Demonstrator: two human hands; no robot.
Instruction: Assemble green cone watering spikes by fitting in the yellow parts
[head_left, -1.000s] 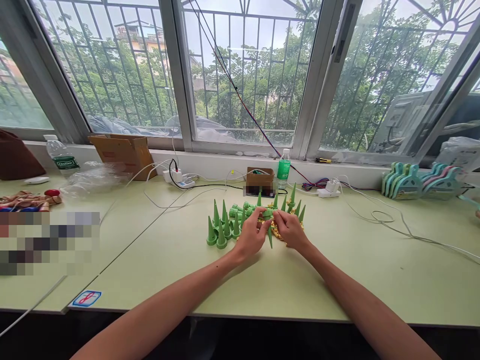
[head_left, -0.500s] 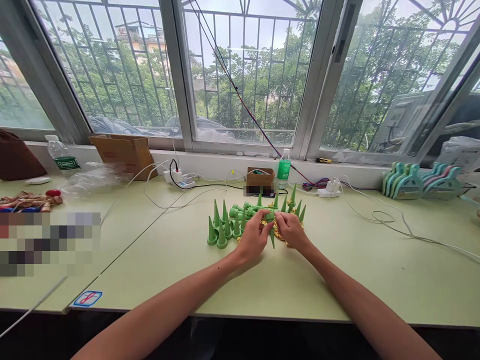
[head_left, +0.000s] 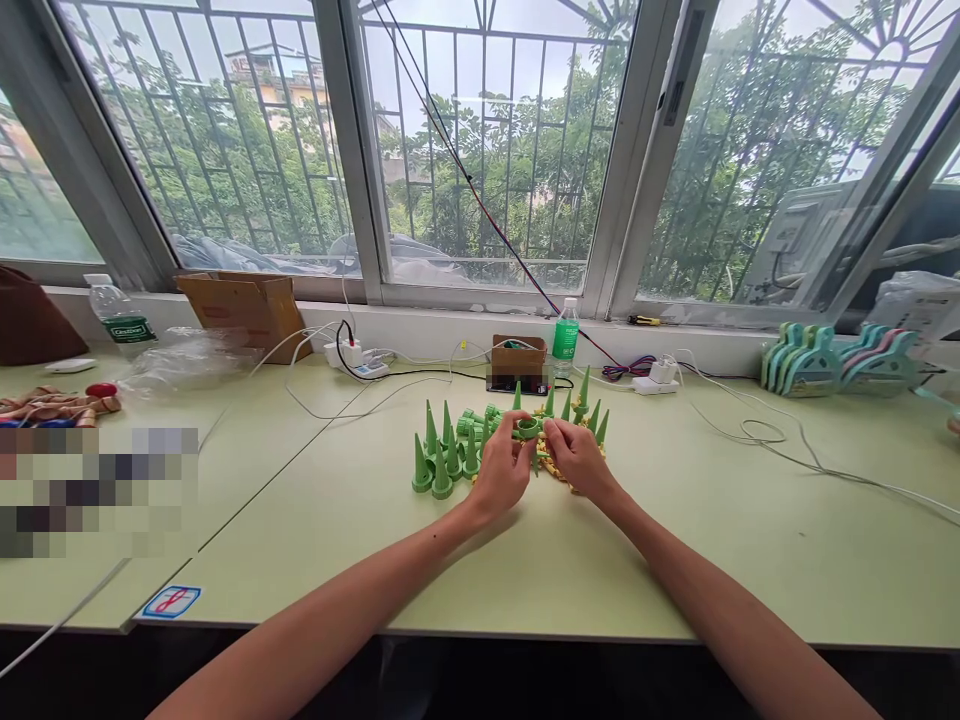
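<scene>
Thumb and fingers of my left hand point(head_left: 502, 470) are closed around a green plant-watering spike point(head_left: 528, 429). Its round open end tilts up toward me, and its point shows below the fingers. My right hand point(head_left: 577, 460) is pinched at the right side of that open end; whatever lies between its fingertips is too small to make out. Left of my hands stand several green watering spikes point(head_left: 442, 478), points up. Behind them lie green ribbed pieces point(head_left: 471, 422). Small yellow parts point(head_left: 553, 470) are heaped under my right hand, partly hidden by it.
Along the window wall are a small cardboard box point(head_left: 519, 355), a green-labelled bottle point(head_left: 566, 335), a power strip point(head_left: 366, 365) and loose white cables point(head_left: 765, 435). Pastel hangers point(head_left: 802, 360) stand at the far right. A larger carton point(head_left: 244, 310) and plastic wrap point(head_left: 187, 360) are at the left.
The held green spike has tipped so that its open end now faces up toward me. Both hands stay close together in nearly the same place.
</scene>
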